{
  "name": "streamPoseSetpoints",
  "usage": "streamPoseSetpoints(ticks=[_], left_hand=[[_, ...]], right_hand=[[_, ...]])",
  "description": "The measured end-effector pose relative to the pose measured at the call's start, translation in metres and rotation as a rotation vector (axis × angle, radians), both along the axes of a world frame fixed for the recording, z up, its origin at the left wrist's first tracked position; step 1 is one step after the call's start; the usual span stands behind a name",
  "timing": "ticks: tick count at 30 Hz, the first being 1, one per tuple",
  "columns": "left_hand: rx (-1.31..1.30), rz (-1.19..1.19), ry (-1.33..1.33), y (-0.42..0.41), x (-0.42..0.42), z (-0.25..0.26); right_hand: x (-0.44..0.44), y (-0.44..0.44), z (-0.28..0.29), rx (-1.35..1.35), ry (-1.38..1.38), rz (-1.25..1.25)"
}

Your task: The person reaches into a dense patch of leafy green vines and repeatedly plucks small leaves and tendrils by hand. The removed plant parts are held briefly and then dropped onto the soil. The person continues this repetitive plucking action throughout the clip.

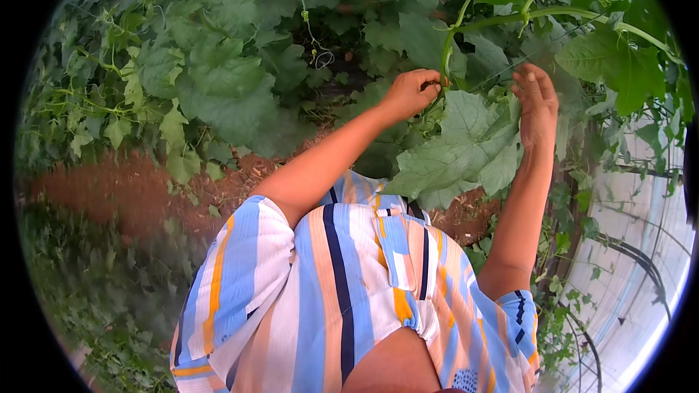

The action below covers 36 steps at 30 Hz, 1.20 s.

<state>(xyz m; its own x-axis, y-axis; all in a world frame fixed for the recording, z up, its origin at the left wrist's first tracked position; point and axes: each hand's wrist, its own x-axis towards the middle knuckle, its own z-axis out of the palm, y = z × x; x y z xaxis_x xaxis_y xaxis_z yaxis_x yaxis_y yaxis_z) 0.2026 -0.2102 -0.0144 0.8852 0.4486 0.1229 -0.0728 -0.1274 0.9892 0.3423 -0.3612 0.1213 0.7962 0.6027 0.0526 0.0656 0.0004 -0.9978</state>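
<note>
My left hand (413,93) pinches a green vine stem (446,57) between thumb and fingers. The stem rises from the grip and joins a thicker branch (551,11) arching to the upper right. My right hand (536,95) is raised on the other side of a large lobed leaf (464,144), its fingers loosely bent and apart, with nothing visible in them. A thin string (551,46) slants past just above its fingertips. Between my forearms, the big leaf hangs in front of my body and hides part of the ground.
Dense climbing foliage (218,65) fills the far left, with curling tendrils. A loose pale string (308,22) dangles at the top, ending in a coil. Reddish soil (120,191) runs between plant rows. At right stand a translucent sheet wall (628,218) and a dark bent hose (641,262).
</note>
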Motion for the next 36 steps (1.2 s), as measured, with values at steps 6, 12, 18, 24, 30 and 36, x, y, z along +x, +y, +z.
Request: streamPoseSetpoints(ticks=[6,12,18,24,30,36], left_hand=[[-0.135,-0.101,0.039,-0.003,-0.005,0.008],[-0.156,-0.001,-0.010,-0.012,-0.010,0.019],[-0.093,0.010,-0.035,-0.007,-0.008,0.019],[-0.165,-0.022,-0.050,0.000,-0.009,0.017],[-0.004,-0.073,-0.049,0.015,-0.005,0.016],[0.037,-0.172,-0.015,0.021,0.000,0.018]], right_hand=[[-0.019,0.016,-0.049,-0.340,0.119,0.487],[-0.022,0.021,-0.069,-0.350,0.239,0.457],[-0.010,0.019,-0.083,-0.269,0.436,0.486],[-0.042,0.011,-0.078,-0.230,0.628,0.206],[-0.023,0.000,-0.054,-0.552,0.419,0.549],[-0.026,0.002,-0.062,-0.556,0.040,0.577]])
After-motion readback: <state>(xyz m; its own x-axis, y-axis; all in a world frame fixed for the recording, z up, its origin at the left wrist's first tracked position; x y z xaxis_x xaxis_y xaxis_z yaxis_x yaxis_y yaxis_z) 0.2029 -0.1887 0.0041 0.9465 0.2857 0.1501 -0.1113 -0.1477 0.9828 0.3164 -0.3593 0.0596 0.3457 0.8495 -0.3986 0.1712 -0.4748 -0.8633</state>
